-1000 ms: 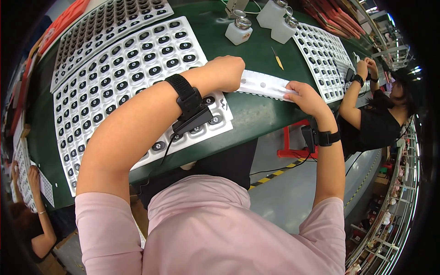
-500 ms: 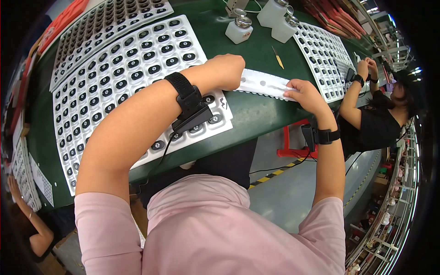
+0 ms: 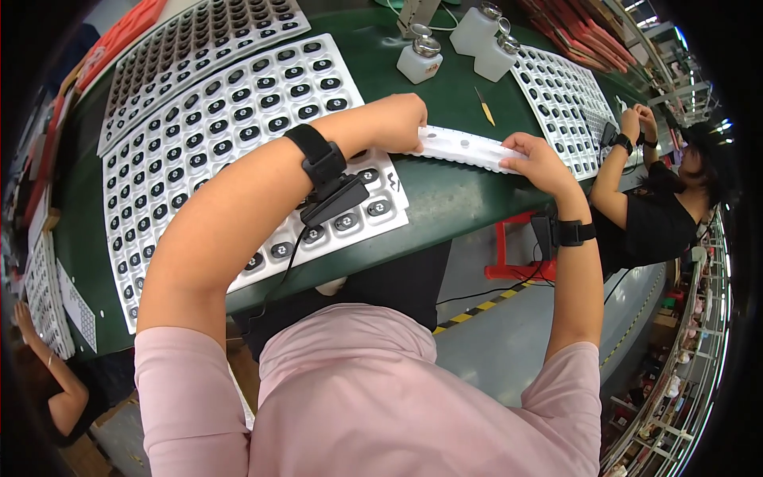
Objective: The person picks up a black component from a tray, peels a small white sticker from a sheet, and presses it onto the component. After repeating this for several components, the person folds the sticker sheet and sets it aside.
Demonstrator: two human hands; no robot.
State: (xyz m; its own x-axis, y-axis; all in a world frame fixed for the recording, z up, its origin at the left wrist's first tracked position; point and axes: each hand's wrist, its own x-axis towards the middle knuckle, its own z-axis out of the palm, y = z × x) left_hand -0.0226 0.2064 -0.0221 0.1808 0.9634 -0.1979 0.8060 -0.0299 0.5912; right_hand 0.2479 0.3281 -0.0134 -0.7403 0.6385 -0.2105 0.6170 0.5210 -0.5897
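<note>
Strip, white and long, is over the green bench, near one o'clock. The right hand pinches its three o'clock end. The left hand curls at nine o'clock, grip hidden.

Held strip smooth; tray glossy plastic; bottle caps shiny metal; shirt matt cloth.

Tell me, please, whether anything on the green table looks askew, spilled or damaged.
Nothing looks clearly spilled or damaged. The one slightly odd thing is a slim pointed tool lying loose on the green table, beyond the white strip, seemingly uncapped.
</note>
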